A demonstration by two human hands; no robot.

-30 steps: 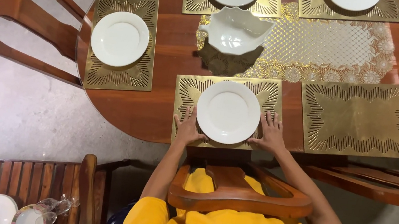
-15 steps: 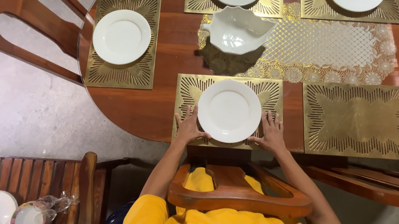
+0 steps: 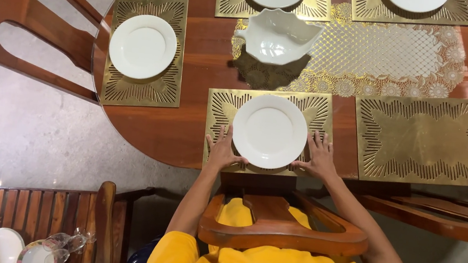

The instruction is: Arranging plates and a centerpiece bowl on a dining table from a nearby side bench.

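Note:
A white round plate (image 3: 269,130) sits on a gold cut-out placemat (image 3: 222,108) at the near edge of a wooden table (image 3: 159,126). My left hand (image 3: 222,149) lies flat on the mat, fingers apart, touching the plate's left rim. My right hand (image 3: 318,156) lies flat on the mat by the plate's right rim, thumb at the plate's lower edge. Neither hand lifts the plate. A wooden chair back (image 3: 282,226) stands between my body and the table.
A white leaf-shaped bowl (image 3: 277,36) rests on a gold lace runner (image 3: 393,52). Another plate (image 3: 142,46) sits on the left mat; a bare gold mat (image 3: 425,140) lies to the right. Two more plates show at the far edge. Stacked dishes and glasses (image 3: 30,250) stand lower left.

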